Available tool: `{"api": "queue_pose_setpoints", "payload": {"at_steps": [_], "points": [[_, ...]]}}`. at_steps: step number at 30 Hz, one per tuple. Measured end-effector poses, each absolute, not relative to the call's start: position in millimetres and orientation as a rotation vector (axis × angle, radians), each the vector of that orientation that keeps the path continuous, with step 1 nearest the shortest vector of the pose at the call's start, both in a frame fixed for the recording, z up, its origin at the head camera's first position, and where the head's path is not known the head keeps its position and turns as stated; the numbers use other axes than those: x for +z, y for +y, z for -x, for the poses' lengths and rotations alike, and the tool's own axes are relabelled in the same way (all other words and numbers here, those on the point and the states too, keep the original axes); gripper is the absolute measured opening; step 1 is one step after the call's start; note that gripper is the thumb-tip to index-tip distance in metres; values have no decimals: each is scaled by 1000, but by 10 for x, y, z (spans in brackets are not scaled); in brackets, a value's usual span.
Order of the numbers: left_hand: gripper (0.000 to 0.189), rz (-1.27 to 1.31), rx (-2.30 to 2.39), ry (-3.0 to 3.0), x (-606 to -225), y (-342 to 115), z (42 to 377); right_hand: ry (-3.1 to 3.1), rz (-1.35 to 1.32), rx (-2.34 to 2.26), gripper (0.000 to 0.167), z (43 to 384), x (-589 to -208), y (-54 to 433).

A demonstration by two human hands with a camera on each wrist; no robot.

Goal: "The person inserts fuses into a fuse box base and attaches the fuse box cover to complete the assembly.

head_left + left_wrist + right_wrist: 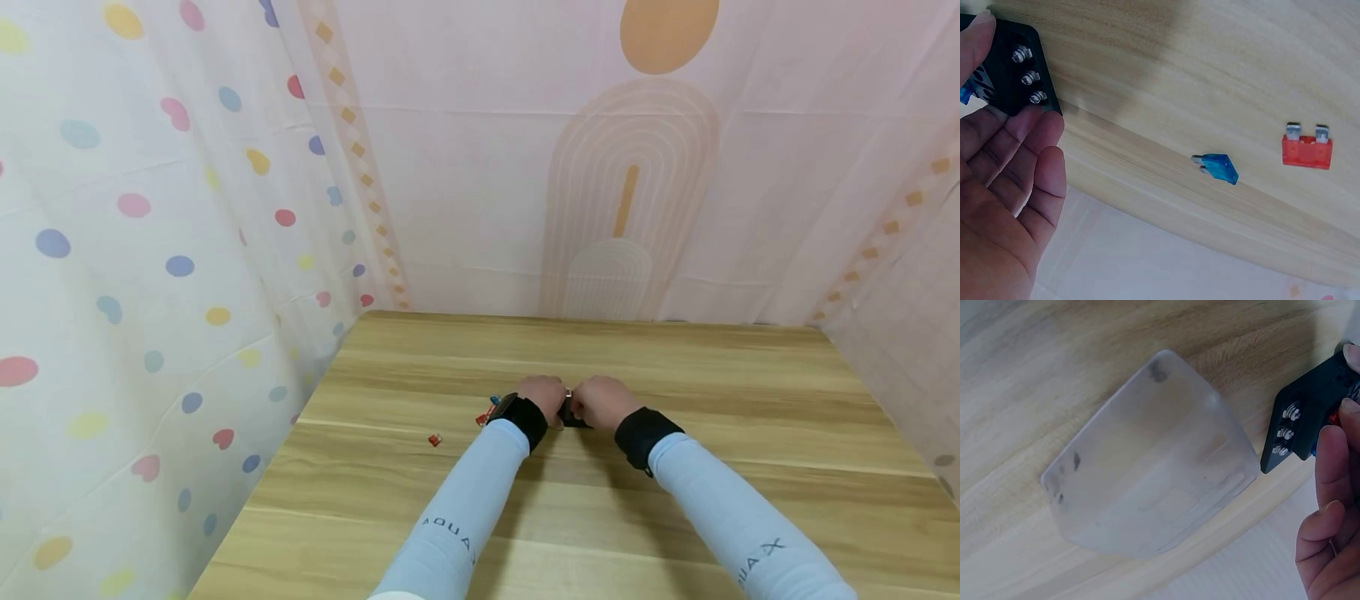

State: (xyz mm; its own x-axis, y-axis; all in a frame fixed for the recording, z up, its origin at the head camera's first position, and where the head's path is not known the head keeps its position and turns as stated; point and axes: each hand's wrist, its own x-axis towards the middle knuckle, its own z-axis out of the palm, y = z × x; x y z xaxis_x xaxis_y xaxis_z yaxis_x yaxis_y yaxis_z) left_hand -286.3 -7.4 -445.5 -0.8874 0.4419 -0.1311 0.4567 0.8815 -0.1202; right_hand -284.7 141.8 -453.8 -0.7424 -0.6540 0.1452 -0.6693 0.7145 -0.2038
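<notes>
My left hand (542,393) grips one end of a black fuse block (1007,81), thumb on its upper side and fingers along the lower edge. Metal screw terminals line the block's end, and a bit of blue fuse (965,94) shows in it. At the other end, my right hand (1341,550) has curled fingers over the fuse row. It seems to pinch a red blade fuse (1334,417), mostly hidden by the fingertips. A loose blue blade fuse (1221,167) and a loose red blade fuse (1307,152) lie on the table beside the left hand.
A clear plastic cover (1147,462) lies on the wooden table (675,350) beside the block, near the right hand. Another red fuse (435,440) lies farther left. Patterned curtains (465,183) hang behind the table and at its sides.
</notes>
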Motion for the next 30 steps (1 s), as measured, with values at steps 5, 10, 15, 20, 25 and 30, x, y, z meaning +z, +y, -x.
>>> {"api": "queue_pose_setpoints", "payload": {"at_steps": [5,10,15,20,25,30], "points": [[29,-713,-246,2951,-4477,-87,2860,-2861,-1065,368,13,2840,-4538,1402],[31,-721,-273,2960,-4510,-129,2865,-2852,-1054,339,14,2858,-4560,1362],[33,-744,-288,2968,-4518,-170,2857,-2875,-1035,332,12,2888,-4573,1339],[31,-746,-257,2985,-4515,-185,2857,-2941,-969,353,8,2902,-4545,1347],[32,-762,-234,3002,-4543,-218,2888,-2968,-898,370,12,2915,-4551,1325],[37,-753,-134,2983,-4662,-275,2988,-2987,-841,410,10,2901,-4552,1311]]}}
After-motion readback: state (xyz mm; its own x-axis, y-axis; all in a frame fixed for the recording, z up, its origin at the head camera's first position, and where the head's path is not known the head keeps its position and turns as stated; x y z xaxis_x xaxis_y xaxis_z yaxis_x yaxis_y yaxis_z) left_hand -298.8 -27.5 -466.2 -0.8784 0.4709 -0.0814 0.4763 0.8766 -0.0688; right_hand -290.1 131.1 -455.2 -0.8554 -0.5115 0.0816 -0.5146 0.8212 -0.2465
